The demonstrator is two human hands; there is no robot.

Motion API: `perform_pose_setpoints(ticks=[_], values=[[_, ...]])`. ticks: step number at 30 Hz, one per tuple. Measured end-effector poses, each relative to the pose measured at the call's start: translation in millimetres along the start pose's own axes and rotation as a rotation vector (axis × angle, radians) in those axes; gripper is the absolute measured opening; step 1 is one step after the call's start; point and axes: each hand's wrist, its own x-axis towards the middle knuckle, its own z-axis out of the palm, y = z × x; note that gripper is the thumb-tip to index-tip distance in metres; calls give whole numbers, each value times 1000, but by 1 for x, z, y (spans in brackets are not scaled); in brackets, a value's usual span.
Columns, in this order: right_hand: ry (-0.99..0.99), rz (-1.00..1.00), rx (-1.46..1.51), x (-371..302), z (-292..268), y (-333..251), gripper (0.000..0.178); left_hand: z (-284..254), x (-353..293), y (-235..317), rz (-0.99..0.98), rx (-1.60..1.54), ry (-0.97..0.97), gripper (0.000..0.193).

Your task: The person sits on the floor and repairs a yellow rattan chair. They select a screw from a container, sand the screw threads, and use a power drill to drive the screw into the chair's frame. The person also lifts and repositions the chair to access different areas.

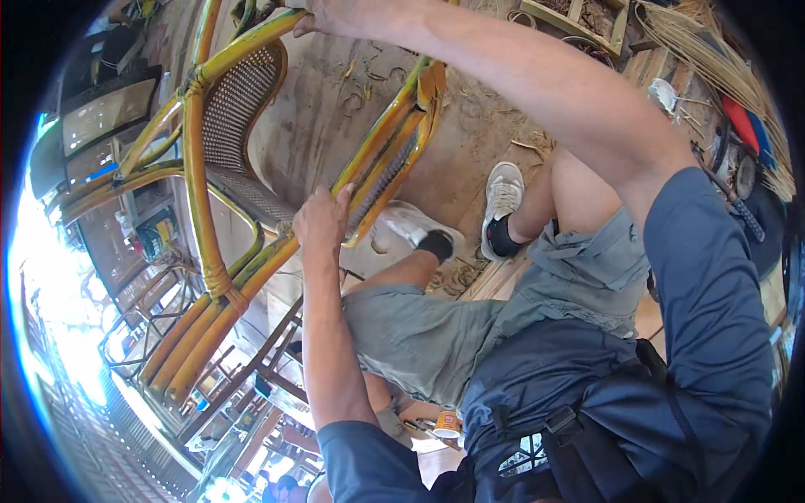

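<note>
My left hand (323, 220) is closed around a rail of the yellow chair (195, 168), tilted before me; my right hand (327, 15) meets its upper rail, fingers cut off, so I can't tell its grip. Joints look bound, the woven panel (239, 113) fitted; what finishing remains, I can't tell. Shavings (528, 149) litter the floor (465, 126) beyond.

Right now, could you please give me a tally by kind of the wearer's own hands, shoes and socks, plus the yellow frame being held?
Hands: 2 (left hand, right hand)
Yellow frame: 1
Light shoes: 2 (left shoe, right shoe)
Dark socks: 2 (left sock, right sock)
Total: 7
</note>
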Motion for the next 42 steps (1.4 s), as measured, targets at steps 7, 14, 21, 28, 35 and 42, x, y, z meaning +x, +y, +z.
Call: perform_pose_setpoints(ticks=[7,14,21,28,35,42], values=[[150,184,-46,11,30,11,26,-23,6,8,101,14,-98,60],[252,192,13,24,50,29,23,-16,9,29,-29,-33,-107,61],[158,-27,88,44,49,-20,13,-8,-17,27,-82,-124,-76,60],[208,-217,165,70,77,-25,21,0,-12,28,-75,-212,-104,60],[229,45,709,11,3,-2,25,-5,71,54,51,-757,-171,49],[261,860,955,-161,122,81,27,5,139,72,197,-1059,-325,50]])
